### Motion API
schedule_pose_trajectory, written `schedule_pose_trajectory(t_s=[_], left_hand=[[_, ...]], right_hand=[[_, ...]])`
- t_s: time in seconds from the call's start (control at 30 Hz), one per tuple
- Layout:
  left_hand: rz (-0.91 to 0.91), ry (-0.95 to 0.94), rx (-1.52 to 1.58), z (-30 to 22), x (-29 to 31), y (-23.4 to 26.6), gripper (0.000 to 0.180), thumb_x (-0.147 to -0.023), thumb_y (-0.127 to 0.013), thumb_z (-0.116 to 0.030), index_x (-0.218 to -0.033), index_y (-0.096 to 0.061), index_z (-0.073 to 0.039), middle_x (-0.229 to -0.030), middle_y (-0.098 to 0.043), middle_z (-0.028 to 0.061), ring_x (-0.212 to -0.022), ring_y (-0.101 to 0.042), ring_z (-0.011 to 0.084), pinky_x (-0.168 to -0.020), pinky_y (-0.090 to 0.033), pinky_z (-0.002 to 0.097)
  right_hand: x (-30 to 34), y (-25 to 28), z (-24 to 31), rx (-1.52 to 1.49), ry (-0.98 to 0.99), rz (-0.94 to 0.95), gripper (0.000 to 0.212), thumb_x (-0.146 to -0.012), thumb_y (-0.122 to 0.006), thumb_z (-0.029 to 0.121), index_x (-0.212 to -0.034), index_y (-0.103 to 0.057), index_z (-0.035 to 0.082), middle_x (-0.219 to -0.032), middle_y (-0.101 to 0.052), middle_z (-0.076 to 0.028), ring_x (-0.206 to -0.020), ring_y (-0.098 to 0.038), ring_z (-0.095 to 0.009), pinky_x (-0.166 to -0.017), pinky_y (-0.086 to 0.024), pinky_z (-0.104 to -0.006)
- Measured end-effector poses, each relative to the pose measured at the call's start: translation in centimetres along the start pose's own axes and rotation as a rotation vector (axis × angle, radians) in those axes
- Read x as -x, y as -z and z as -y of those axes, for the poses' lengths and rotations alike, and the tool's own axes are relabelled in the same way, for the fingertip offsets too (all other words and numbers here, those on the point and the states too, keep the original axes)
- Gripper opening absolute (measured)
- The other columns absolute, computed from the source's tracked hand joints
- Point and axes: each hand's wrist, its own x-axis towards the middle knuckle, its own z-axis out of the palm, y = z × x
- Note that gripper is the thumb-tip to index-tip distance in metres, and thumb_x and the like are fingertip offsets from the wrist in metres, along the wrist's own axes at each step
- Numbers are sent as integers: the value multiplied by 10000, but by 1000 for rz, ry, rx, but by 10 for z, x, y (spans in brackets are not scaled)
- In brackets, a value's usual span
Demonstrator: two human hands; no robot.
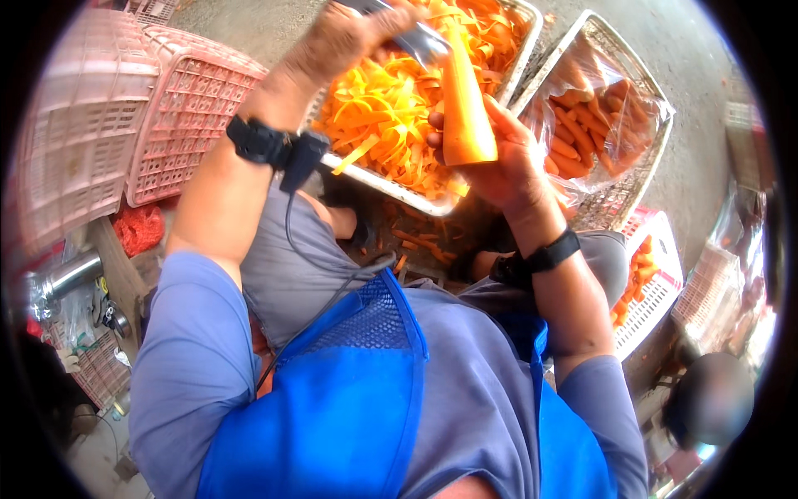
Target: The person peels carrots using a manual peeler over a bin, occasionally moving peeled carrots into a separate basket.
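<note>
My left hand (345,41) is closed around a peeler (420,41) with a shiny metal head, slightly blurred, which meets the upper side of a large carrot. Smooth and bright orange, the carrot (467,116) stands nearly upright in the picture, its thick cut end toward me. My right hand (511,162) grips it from below near that end, fingers wrapped around its sides. Beneath both hands, a pale crate (395,198) is heaped with long orange carrot peelings (378,116).
To the right, a dirty white crate (661,141) holds carrots (586,125) in clear plastic. Another crate (652,312) with orange pieces stands by my right knee. Pink crates (195,108) are stacked at left, near a red net bag (137,229). Scraps (424,241) litter the ground between my legs.
</note>
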Motion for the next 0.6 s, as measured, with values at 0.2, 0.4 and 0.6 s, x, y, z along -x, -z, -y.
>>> schedule_pose_trajectory(t_s=[0.2, 0.4, 0.6], left_hand=[[423, -17, 154, -24, 34, -63, 159, -917, -728, -145, -1028, -710, -33, -887, -715, 48, -798, -671, 113, -694, -544, 242], [188, 8, -13, 3, 5, -14, 192, -964, -652, -242, -1043, -715, -78, -846, -708, 18, -661, -627, 58, -520, -464, 196], [-119, 135, 86, 35, -16, 36, 188, -965, -611, -164, -913, -685, 0, -770, -715, 79, -567, -636, 128, -500, -495, 245]], right_hand=[[6, -5, 0, 97, 14, 184, 560, -1025, -456, 466, -1336, -496, 2, -1115, -651, -159, -940, -666, -255, -808, -551, -407], [7, -4, -10, 17, -111, 99, 522, -1027, -459, 474, -1308, -518, 38, -990, -659, -179, -774, -663, -318, -691, -552, -383], [10, -2, -11, 56, -80, 74, 512, -1037, -459, 439, -1305, -510, 6, -1010, -664, -186, -827, -680, -320, -739, -564, -406]])
